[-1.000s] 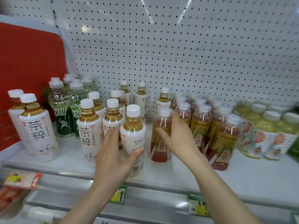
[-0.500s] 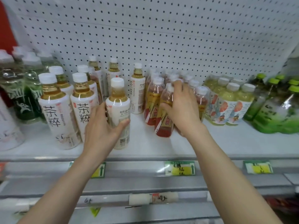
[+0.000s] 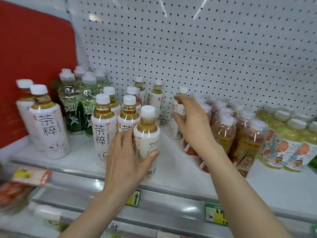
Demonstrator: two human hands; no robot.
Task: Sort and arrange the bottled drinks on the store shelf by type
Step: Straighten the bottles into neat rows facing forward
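Left hand [image 3: 127,157] wrapped around the lower body of a white-labelled tea bottle [image 3: 147,136] standing upright at the front edge of the white shelf [image 3: 171,162], thumb pressed on the label's right side, fingers curled round the left. Right hand [image 3: 193,122] reaching further back, fingers half-curled about the neck and shoulder of a second white-labelled bottle [image 3: 178,117] near the pegboard [image 3: 205,48]; probably touching it, though motion blur hides whether the grip has closed. Just left of the held front bottle, a cluster of same-type white-labelled bottles [image 3: 103,124], upright and close together, with two larger ones [image 3: 46,122] further left by the red panel [image 3: 34,57]. Behind those, green-labelled clear bottles [image 3: 75,103]. To the right of the right wrist, a packed group of reddish tea bottles [image 3: 243,138], then pale green bottles with orange fruit labels [image 3: 288,141] at the far right. Price tags [image 3: 215,214] along the shelf's front rail.
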